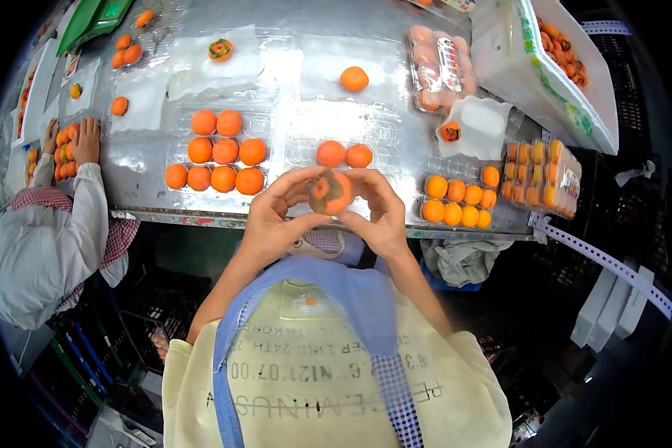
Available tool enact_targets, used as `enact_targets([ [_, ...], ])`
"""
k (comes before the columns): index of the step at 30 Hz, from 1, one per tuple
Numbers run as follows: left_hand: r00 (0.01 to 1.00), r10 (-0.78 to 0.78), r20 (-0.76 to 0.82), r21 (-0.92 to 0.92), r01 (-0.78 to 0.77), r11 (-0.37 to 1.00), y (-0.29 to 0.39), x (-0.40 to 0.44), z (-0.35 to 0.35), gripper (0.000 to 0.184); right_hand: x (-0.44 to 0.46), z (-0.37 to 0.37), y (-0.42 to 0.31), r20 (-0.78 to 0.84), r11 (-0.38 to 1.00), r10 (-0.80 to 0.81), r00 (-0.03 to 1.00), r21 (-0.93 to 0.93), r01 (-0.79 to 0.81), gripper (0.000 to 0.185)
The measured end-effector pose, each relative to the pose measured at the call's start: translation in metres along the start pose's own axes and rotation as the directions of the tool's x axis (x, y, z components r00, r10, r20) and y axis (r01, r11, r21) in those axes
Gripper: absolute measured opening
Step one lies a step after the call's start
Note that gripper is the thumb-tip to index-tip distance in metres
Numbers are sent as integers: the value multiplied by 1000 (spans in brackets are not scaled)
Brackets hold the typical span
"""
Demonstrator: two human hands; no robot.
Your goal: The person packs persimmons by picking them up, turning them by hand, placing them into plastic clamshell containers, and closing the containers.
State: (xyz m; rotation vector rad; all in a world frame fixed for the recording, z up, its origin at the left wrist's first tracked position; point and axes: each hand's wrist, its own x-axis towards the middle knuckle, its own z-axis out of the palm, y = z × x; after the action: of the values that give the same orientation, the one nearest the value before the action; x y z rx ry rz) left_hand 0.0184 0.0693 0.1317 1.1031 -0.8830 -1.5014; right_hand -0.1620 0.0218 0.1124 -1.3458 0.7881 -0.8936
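Observation:
Between my left hand (278, 213) and my right hand (377, 211) I hold one orange persimmon (331, 192) in front of my chest. Its calyx end is turned up toward me, and the fingers of both hands close around its sides. Just beyond it, two persimmons (358, 155) lie in a clear plastic tray (384, 134). Left of my hands another clear tray (260, 119) holds several persimmons (225, 151) in rows.
The metal table (145, 179) also bears single persimmons on white liners (321, 71), closed clear packs (442, 63), and a tray of smaller orange fruit (455, 201). A white foam box (567, 89) of fruit stands far right. A co-worker (48, 239) handles fruit at left.

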Motion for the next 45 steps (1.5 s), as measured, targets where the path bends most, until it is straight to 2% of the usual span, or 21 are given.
enact_targets([
  [5, 990, 144, -1, 164, -142, 976, -2, 5, -7, 61, 7, 4, -5, 21, 998, 53, 998, 41, -53, 51],
  [8, 964, 266, -13, 367, -243, 898, -1, 8, -7, 61, 9, 5, -8, 55, 985, 108, 993, 128, -114, 52],
  [12, 943, 334, 0, 460, -296, 837, -4, 8, -7, 63, 11, 8, -5, 55, 942, 259, 964, 205, -265, 51],
  [18, 932, 362, 3, 481, -319, 817, -4, 13, -5, 63, 12, 7, 3, 144, 873, 213, 966, 415, -254, 52],
  [21, 911, 412, -13, 533, -342, 774, -1, 13, -3, 57, 12, 5, -4, 148, 868, 282, 948, 381, -318, 55],
  [23, 872, 488, -19, 600, -381, 704, 5, 13, 0, 52, 14, 5, -6, 156, 892, 252, 955, 345, -292, 56],
  [29, 835, 540, 104, 693, -450, 563, 5, 13, -1, 49, 20, 7, -13, 134, 958, 243, 961, 124, -260, 59],
  [32, 839, 532, 113, 698, -448, 558, 5, 13, 0, 49, 20, 8, -12, 119, 964, 235, 965, 98, -247, 57],
  [36, 897, 437, 68, 643, -374, 668, 6, 12, 0, 54, 18, 4, -6, 113, 948, 251, 961, 170, -267, 55],
  [38, 928, 373, -10, 578, -300, 759, 8, 9, 2, 56, 17, 1, -6, 95, 922, 269, 959, 263, -285, 54],
  [42, 940, 333, -69, 539, -246, 806, 0, 7, -6, 54, 15, -11, 5, 116, 849, 273, 955, 438, -296, 55],
  [45, 945, 304, -123, 478, -212, 852, -7, 7, -10, 48, 16, -17, 5, 226, 719, 268, 937, 600, -350, 57],
])
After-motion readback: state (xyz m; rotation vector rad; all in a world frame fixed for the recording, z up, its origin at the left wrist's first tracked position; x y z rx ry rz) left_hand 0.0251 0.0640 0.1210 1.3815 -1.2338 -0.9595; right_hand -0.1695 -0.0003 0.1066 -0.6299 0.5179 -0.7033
